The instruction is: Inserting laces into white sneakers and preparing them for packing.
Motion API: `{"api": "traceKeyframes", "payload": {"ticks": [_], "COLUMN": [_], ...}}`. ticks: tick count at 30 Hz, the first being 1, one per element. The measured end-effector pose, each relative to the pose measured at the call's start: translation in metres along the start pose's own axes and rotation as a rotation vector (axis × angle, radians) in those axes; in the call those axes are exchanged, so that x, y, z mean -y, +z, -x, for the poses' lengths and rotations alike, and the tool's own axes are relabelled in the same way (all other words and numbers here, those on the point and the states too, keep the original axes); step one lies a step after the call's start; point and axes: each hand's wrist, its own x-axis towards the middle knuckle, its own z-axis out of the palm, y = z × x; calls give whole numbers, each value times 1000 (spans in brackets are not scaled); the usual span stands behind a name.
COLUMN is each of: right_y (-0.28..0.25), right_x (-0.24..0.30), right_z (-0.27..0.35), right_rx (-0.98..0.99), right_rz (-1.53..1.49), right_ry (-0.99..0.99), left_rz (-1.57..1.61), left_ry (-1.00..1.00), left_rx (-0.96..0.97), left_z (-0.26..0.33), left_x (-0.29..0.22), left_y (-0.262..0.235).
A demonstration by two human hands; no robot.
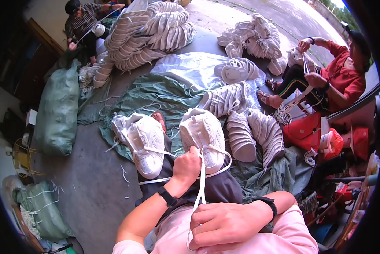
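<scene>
Two white shoe uppers rest on my thighs, toes toward me: a left upper and a right upper. White laces cross the front eyelets of both. My left hand is closed in a pinch at the toe side of the right upper, gripping the white shoelace. From there the lace runs down to my right hand, held low by my pink shirt with its fingers curled round the lace. A loop of lace bows out beside the right upper, and another strand crosses my left thigh.
Nested stacks of grey-white uppers lie to the right, with a big pile ahead. Green sheeting covers part of the floor. A stuffed green sack stands left. Two co-workers, in a red shirt and a striped shirt, handle laces.
</scene>
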Motion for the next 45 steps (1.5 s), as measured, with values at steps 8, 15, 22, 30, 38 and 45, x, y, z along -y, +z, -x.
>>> {"api": "traceKeyframes", "payload": {"ticks": [8,15,22,30,38,45], "right_y": [-3,-3,11,-22,-52,-42], "right_x": [4,0,-13,-96,-209,-228], "right_z": [0,5,9,28,71,71], "right_rx": [86,117,215,-264,-604,-784], "right_rz": [-16,60,61,588,665,279], "right_ry": [28,65,120,427,826,716], "left_rz": [177,432,881,814,522,188], "left_ry": [-79,-192,-378,-243,-134,147], "left_rx": [38,261,366,246,83,-79], "left_z": [0,6,-5,-4,-4,-7], "left_x": [-1,22,28,33,29,33], "left_y": [1,-30,-27,-25,-38,-44]}}
